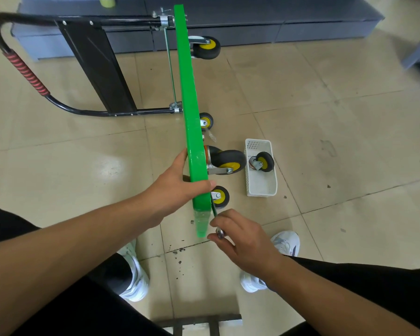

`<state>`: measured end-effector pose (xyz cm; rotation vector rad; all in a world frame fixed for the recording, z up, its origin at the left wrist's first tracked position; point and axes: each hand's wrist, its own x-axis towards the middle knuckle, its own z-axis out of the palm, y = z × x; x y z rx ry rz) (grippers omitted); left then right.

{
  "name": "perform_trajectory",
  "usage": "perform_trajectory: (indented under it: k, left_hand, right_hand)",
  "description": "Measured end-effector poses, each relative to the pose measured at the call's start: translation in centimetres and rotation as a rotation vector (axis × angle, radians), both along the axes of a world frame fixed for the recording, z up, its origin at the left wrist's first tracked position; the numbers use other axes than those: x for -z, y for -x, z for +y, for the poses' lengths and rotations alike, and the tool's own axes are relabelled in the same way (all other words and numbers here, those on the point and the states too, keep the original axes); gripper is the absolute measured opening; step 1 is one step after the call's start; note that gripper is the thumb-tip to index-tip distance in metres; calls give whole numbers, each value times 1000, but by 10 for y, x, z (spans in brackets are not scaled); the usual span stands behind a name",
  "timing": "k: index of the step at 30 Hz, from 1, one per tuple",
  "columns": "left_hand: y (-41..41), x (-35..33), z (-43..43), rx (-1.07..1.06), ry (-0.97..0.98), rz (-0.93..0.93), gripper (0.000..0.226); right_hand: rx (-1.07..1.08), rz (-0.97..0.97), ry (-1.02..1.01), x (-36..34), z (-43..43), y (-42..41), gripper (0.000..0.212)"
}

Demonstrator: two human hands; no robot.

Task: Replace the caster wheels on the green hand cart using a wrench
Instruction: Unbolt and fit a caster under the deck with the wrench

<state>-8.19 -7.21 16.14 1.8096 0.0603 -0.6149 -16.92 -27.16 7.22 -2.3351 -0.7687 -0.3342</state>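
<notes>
The green hand cart (188, 93) stands on its side edge, deck upright, with its black handle (22, 71) folded out to the left. Several yellow-hubbed caster wheels (228, 162) stick out to the right of the deck. My left hand (180, 183) grips the near end of the deck, thumb over its top edge. Just below the deck's near corner, my right hand (238, 236) pinches a small metal tool, seemingly the wrench (220, 232), most of it hidden by my fingers. A loose caster (262, 162) lies in a white basket (261, 187).
The white basket sits on the tiled floor right of the cart. Grey low cabinets (252, 27) run along the back. My white shoes (285, 243) stand on either side of the cart's near end. A metal frame (199, 322) lies at the bottom edge.
</notes>
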Motion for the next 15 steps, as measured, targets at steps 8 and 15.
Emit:
perform_trajectory:
  k: [8, 15]
  left_hand:
    - [0, -2, 0, 13, 4, 3, 88]
    - [-2, 1, 1, 17, 14, 7, 89]
  right_hand:
    - [-25, -71, 241, 34, -3, 7, 19]
    - [-56, 16, 382, 46, -4, 6, 14]
